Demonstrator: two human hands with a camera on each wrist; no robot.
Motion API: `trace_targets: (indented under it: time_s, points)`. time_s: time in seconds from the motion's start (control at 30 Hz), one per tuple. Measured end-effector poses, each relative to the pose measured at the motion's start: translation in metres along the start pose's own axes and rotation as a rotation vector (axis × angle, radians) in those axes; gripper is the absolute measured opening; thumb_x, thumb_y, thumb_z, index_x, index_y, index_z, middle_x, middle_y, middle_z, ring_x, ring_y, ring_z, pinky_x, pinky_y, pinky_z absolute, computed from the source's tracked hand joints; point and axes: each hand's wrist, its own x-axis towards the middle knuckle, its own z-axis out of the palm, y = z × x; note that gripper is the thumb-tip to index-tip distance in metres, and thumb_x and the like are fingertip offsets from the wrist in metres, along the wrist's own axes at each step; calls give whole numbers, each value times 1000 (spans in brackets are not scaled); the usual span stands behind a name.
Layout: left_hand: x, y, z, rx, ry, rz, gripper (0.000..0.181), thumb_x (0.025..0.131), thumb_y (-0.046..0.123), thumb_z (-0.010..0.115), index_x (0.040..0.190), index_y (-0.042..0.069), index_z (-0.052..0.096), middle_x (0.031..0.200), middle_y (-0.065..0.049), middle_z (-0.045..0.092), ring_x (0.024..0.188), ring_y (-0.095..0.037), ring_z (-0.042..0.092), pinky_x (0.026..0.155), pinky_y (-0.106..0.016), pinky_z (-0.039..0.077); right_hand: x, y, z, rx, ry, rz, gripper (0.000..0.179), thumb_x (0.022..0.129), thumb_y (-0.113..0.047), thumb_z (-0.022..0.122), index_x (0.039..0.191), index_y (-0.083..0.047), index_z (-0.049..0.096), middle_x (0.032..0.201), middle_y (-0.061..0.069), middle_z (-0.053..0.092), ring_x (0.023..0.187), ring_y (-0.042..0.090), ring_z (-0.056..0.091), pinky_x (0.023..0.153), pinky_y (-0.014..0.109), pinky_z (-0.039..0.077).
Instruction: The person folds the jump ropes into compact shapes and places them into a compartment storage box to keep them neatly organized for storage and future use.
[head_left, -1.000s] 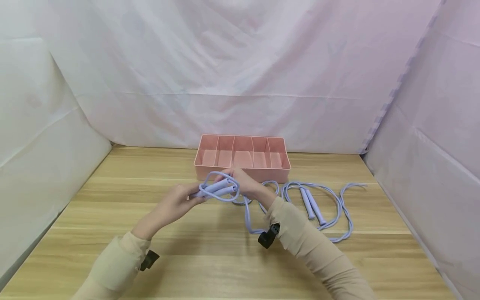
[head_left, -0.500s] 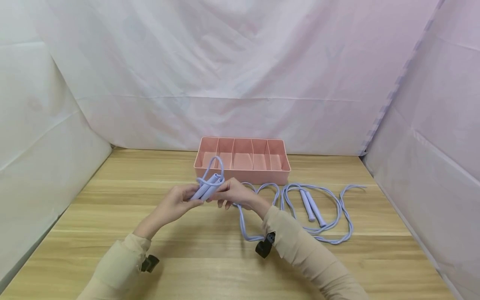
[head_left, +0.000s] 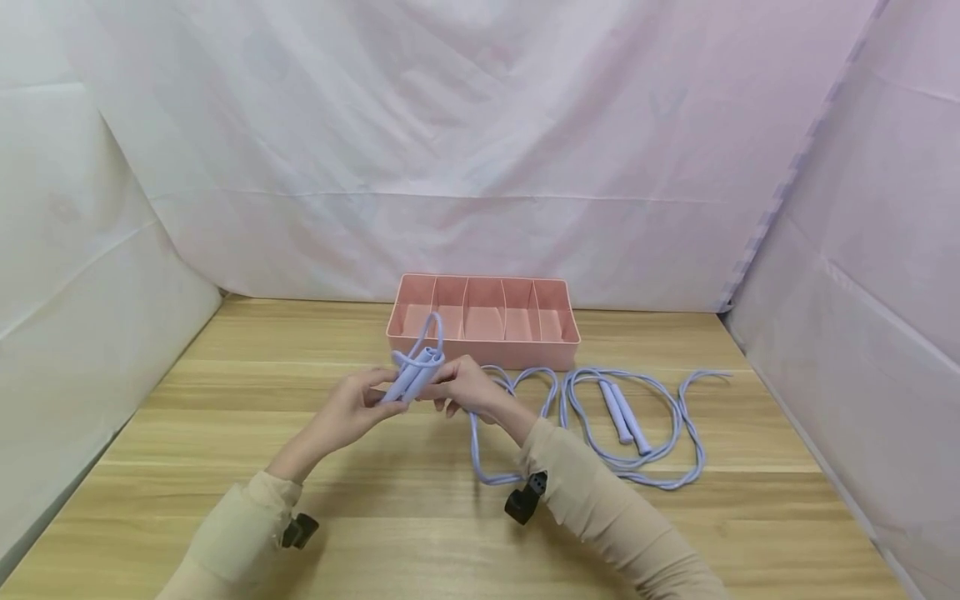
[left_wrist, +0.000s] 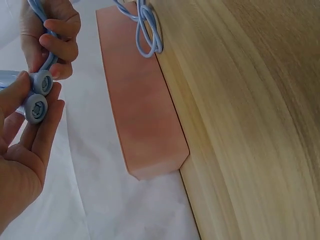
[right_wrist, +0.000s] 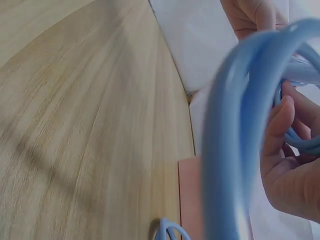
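Observation:
My left hand [head_left: 348, 408] pinches the two light-blue handles of a jump rope [head_left: 411, 377], held side by side and tilted above the table. Their round end caps [left_wrist: 37, 108] face the left wrist camera, between thumb and fingers. Rope is wrapped round the handles' upper ends, and one loop stands up from them. Just right of the handles, my right hand [head_left: 476, 387] grips the cord [left_wrist: 51, 59] with curled fingers. From there the doubled cord hangs down onto the table; up close it crosses the right wrist view as a blurred blue loop [right_wrist: 227, 135].
Behind the hands stands a pink divided box [head_left: 483, 354] with several compartments. To the right, a second pair of light-blue handles [head_left: 626, 417] lies on the wooden table [head_left: 405, 542] amid loose cord [head_left: 701, 454]. White cloth [head_left: 450, 167] encloses the back and sides.
My right hand has come from behind the handles to their right side, drawing the cord along. The handles have tilted more upright, and the loop on them now points upward.

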Motion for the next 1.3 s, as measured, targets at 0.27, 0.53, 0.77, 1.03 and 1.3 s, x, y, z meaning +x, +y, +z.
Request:
trace_targets:
  time_s: [0.27,0.53,0.77,1.03,1.3]
  points:
    - [1,-2,3,-48,23,-9,38,83,0,62,118,-10,52,112,-27,58,91,-33,63,73,-31,54,0,4,2,70,12,133,23,83,-7,64,104,3,64,81,7,66,59,8,58,50,19,51]
    - [0,0,5,-165,35,-98,36,86,3,59,117,-14,49,114,-31,53,99,-37,59,81,-34,52,-10,-2,2,146,-78,240,29,89,-19,58,111,0,60,95,7,67,63,7,59,53,18,52]
    - [2,3,-1,-130,121,-176,39,85,2,60,119,-13,48,113,-30,55,94,-34,62,78,-39,52,-24,-5,-1,189,-93,256,41,91,-15,54,128,2,46,84,2,62,51,3,51,48,17,48]
    - [0,5,-5,-103,207,-221,43,84,-2,59,121,-18,44,114,-34,53,96,-39,60,78,-30,52,-45,-10,-8,206,-72,270,46,90,-6,49,134,5,36,76,0,57,46,2,38,44,16,43]
    - [-1,15,-16,-12,313,-270,43,86,6,60,120,-15,46,115,-31,54,96,-37,60,77,-27,52,-63,-9,-16,168,-59,198,36,94,-19,48,122,5,48,74,-1,56,46,2,37,42,15,36]
